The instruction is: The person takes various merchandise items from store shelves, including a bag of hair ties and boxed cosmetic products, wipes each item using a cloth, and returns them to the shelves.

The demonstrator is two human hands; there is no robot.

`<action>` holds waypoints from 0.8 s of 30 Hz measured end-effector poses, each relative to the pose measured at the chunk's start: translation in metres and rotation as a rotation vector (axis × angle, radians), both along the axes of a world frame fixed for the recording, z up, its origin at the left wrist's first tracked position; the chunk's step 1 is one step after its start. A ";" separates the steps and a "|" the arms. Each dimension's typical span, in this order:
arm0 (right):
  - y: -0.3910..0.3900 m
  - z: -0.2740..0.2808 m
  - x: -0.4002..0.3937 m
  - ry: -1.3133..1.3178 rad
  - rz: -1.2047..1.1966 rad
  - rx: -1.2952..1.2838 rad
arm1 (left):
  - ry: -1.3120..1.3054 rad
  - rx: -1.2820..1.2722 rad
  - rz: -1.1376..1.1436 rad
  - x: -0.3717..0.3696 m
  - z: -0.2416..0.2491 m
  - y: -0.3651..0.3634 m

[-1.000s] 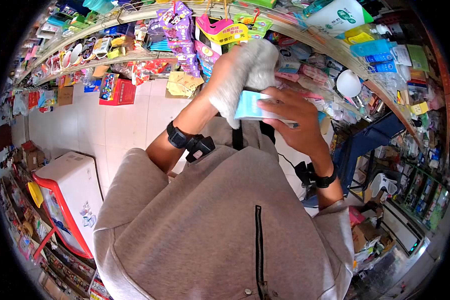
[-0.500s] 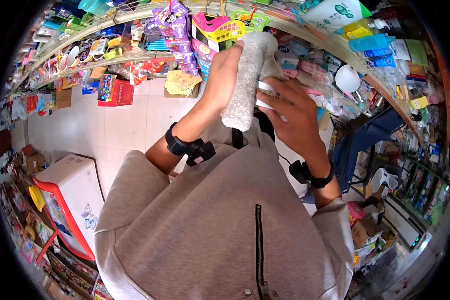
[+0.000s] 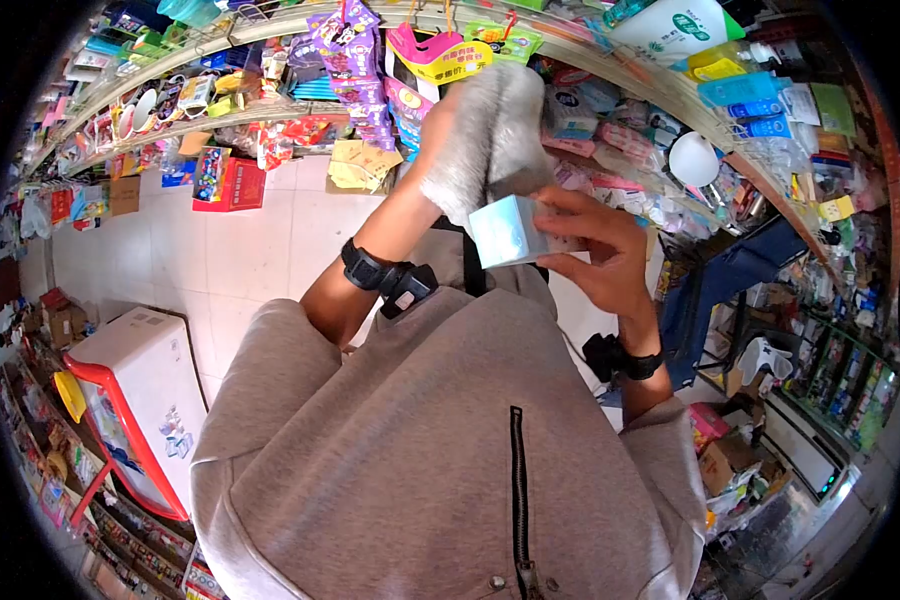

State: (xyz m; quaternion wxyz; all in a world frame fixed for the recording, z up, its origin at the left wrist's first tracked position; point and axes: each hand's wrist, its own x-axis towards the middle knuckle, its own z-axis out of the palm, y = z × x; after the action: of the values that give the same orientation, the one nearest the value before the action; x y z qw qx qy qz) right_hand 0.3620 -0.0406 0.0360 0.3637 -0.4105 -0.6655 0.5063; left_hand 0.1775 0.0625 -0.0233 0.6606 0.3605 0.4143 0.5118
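The right hand fingers pinched a small light-blue box; the left hand pressed a grey cloth just above it.

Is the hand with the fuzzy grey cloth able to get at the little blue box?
Probably yes. The left hand holds the grey cloth right above the blue box, which the right hand grips from the side. Nothing sits between the cloth and the box.
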 end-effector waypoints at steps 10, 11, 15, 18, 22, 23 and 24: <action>-0.004 -0.019 0.006 0.316 -0.116 0.056 | -0.583 -0.246 0.072 -0.022 0.032 -0.016; -0.003 -0.019 0.006 0.311 -0.118 0.060 | -0.586 -0.241 0.080 -0.024 0.033 -0.018; -0.001 -0.022 0.005 0.306 -0.141 0.062 | -0.587 -0.229 0.108 -0.029 0.036 -0.027; 0.006 -0.024 0.004 0.319 -0.136 0.104 | -0.595 -0.229 0.109 -0.025 0.036 -0.031; 0.021 -0.016 -0.029 0.377 -0.327 0.161 | -0.763 -0.254 0.023 -0.010 0.010 -0.032; 0.026 -0.012 -0.042 0.510 -0.390 0.126 | -0.883 -0.266 -0.038 -0.002 0.004 -0.031; 0.032 -0.009 -0.054 0.530 -0.380 0.153 | -0.738 -0.193 0.016 0.008 0.007 -0.035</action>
State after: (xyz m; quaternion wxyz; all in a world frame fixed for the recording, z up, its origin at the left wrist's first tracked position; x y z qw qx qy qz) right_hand 0.3081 -0.0090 0.0271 0.6418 -0.3530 -0.4953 0.4671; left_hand 0.1856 0.0277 -0.0163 0.7924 0.0847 0.1977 0.5708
